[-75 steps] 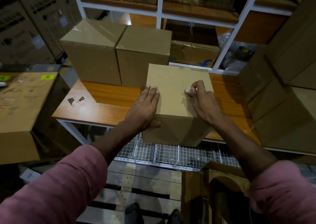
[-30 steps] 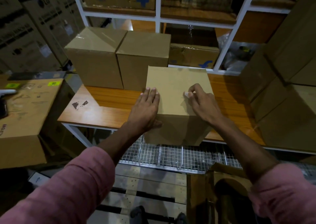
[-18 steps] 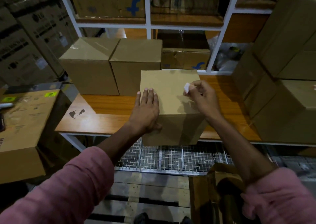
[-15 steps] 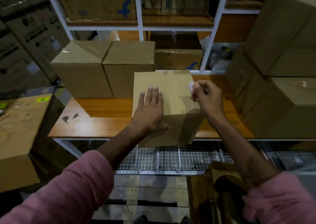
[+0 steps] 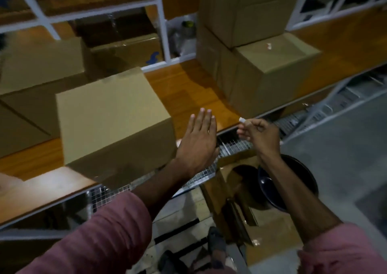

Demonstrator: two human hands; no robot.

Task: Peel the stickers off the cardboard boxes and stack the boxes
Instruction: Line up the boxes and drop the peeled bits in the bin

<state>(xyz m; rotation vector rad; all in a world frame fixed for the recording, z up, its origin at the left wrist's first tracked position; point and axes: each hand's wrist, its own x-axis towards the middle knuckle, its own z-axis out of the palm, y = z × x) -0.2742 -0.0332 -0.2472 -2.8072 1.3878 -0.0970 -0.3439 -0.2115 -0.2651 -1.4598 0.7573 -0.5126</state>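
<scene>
right hand (image 5: 259, 134) pinches peeled sticker (image 5: 242, 119) at 3 o'clock, left hand (image 5: 198, 143) flat and free beside box (image 5: 111, 116) on counter (image 5: 188, 89); bin sticker, then lift box two-handed.

left hand (image 5: 198, 141) flat, right hand (image 5: 260, 134) pinched
</scene>
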